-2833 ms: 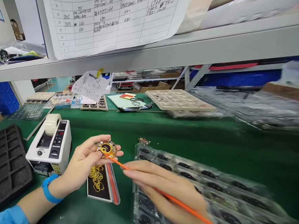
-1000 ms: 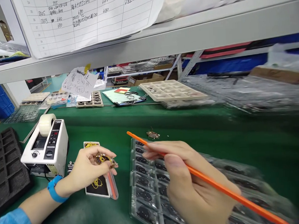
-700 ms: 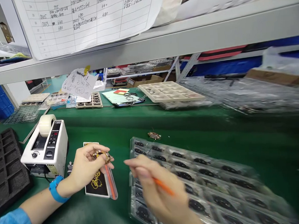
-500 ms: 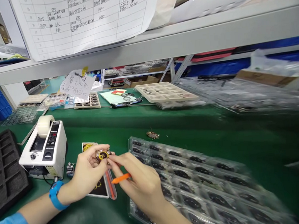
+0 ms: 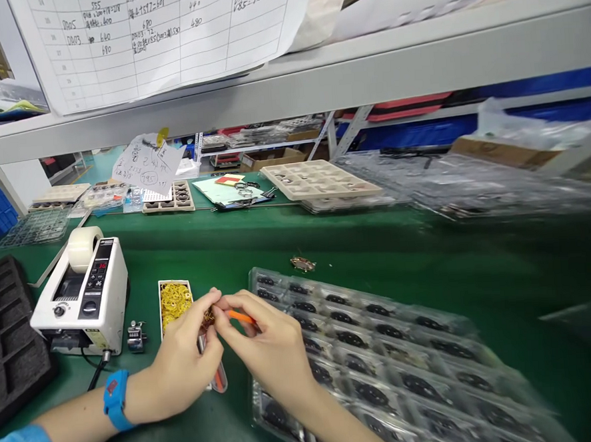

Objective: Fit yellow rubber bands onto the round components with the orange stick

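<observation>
Left hand (image 5: 182, 361) and right hand (image 5: 270, 339) meet at small gold part (image 5: 208, 318)

The left grips it above the desk (image 5: 227, 255); the right also carries an orange stick (image 5: 241, 316). Plastic tray (image 5: 285, 295) at four o'clock, white box (image 5: 174, 282) at ten.

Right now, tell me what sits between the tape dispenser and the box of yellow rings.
In the head view, a metal tally counter sits between the tape dispenser and box.

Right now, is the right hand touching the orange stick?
Touching. The head view shows the orange stick held in the right hand, its visible stretch between thumb and fingers.
</observation>
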### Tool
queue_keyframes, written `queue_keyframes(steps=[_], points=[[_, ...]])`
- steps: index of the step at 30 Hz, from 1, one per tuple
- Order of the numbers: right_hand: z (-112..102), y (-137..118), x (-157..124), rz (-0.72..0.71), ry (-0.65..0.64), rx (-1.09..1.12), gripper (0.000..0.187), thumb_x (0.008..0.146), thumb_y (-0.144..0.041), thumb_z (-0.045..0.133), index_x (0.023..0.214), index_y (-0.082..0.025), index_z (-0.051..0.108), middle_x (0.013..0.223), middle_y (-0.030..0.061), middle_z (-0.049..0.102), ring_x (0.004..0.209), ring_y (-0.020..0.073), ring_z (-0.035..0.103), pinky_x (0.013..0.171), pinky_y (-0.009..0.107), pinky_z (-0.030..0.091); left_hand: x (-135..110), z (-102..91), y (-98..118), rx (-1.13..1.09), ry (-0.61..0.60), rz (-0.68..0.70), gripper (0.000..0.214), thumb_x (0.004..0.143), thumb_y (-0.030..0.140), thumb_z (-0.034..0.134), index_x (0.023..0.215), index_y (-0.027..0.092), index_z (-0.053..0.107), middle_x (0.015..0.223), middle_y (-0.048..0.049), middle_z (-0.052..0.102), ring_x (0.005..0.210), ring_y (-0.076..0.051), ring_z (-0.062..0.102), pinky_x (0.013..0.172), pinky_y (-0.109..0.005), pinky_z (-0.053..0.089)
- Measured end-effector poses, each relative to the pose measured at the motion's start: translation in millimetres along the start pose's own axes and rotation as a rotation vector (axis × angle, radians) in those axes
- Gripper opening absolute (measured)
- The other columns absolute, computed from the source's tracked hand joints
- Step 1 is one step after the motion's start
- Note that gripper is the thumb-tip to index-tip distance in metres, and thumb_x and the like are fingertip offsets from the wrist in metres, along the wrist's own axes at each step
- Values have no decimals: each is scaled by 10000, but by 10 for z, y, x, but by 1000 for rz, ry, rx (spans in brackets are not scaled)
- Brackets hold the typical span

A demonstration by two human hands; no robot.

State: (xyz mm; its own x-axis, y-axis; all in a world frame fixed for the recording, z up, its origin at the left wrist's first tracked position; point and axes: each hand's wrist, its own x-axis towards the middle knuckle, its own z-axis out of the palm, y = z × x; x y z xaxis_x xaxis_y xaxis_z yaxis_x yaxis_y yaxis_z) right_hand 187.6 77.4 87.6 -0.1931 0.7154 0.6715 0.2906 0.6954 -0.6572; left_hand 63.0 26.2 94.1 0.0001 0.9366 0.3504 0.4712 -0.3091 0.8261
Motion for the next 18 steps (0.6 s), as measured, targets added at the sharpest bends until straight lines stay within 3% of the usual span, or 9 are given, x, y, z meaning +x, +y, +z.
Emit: queue_keyframes(steps=[4,7,10,14,18], points=[[-21,-43,48,68,-42,102,137,757,-170,526,629,-198,565,564,-48,501,447,73,377,407,199,290,35,6,-66,31,2,43,463,849,132,446,1302,169,534,1198,-107,685,918,-196,705,822,-311,580],[-75,-75,97,196,-122,219,142,734,-226,513,596,-197,526,524,-55,434,434,73,328,401,202,257,161,-42,-153,20,60,10,425,852,132,465,1264,178,554,1221,-105,674,1022,-206,685,888,-320,560],[-108,-13,122,322,-308,227,145,747,-286,479,631,-200,492,532,-49,433,454,83,347,422,207,270,319,-168,-195,-95,199,-37,380,840,131,507,1212,178,569,1159,-96,693,1012,-199,690,879,-312,564],[-3,179,62,310,-643,109,208,770,-256,463,571,-199,453,491,-46,453,455,94,375,454,218,292,403,-394,-61,-353,351,-50,350,830,128,551,1177,171,556,1225,-95,653,1134,-209,641,954,-332,544],[117,241,22,274,-624,15,287,789,-229,482,505,-194,460,451,-39,466,438,104,369,452,235,241,352,-532,145,-466,372,-64,360,816,151,614,1172,181,569,1220,-91,659,1130,-234,647,973,-368,543]])
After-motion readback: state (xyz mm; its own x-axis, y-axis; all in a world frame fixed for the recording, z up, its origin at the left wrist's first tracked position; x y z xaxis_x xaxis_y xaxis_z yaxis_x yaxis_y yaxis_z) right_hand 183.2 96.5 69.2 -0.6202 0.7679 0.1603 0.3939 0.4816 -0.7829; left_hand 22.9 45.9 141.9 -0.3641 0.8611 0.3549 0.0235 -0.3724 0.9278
